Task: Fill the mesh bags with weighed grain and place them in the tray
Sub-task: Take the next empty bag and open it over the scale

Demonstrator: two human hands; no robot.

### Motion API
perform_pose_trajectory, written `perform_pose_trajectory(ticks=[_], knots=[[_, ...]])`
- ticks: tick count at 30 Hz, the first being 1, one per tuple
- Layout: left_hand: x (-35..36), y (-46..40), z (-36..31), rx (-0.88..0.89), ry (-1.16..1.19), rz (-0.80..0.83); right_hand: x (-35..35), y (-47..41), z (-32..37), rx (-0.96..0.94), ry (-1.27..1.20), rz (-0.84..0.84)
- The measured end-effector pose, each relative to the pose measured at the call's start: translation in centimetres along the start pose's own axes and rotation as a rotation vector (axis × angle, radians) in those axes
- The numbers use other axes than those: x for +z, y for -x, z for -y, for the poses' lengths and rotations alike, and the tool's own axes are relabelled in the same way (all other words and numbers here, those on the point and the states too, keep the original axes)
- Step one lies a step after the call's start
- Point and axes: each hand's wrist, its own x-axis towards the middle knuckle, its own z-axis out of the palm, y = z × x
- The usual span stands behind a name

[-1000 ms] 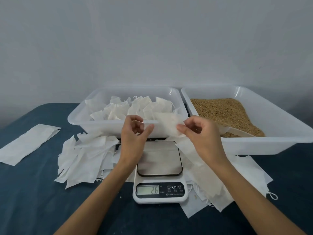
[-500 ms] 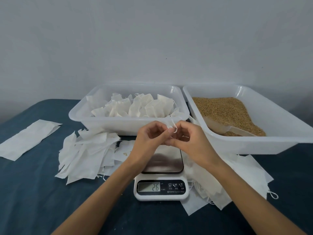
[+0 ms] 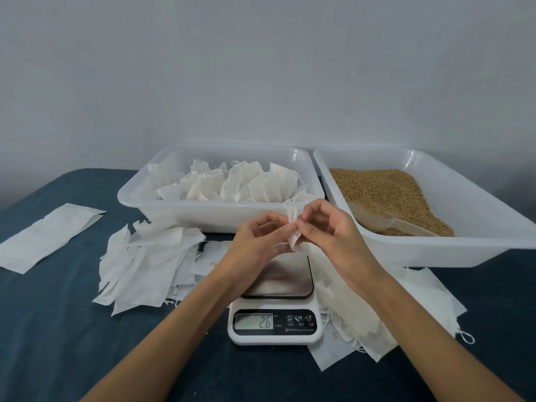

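Head view: left hand and right hand pinch one small white mesh bag between fingertips, above the white digital scale. Behind the scale sits the white plastic tray of filled bags; right of the scale, a tub of brown grain.

2 hands, 2 trays, 1 scale, 1 scoop.

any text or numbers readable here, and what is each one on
"26" or "2.6", decimal point unclear: on the grey display of the white digital kitchen scale.
"M" and "T": beside the power symbol on its black button panel.
Small print under the buttons: too blurred to read.
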Motion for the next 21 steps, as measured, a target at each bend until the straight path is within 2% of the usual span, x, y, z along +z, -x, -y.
perform_pose_trajectory(ticks=[7, 9, 12, 14, 16, 21], knots=[[0.2, 0.1, 0.4, -0.074, 0.098, 0.008, 0.2, 0.0, -0.1, -0.038, 0.011, 0.064], [0.0, -0.1, 0.3, -0.053, 0.062, -0.044, 0.3, 0.1, -0.3, -0.096, 0.154, 0.014], [-0.3, -0.3, 0.1, -0.005, 0.012, -0.106, -0.2, 0.1, -0.6, -0.247, 0.559, -0.088], [-0.3, -0.3, 0.2, 0.019, -0.027, -0.108, -0.1, 0.2, -0.9, -0.293, 0.725, -0.118], [-0.3, -0.3, 0.4, 0.042, -0.095, -0.088, 0.1, 0.2, -1.0, -0.281, 0.736, -0.130], [-0.6, -0.3, 0.4, 0.101, -0.180, -0.094, 0.0, 0.0, -0.6, -0.093, 0.474, -0.115]])
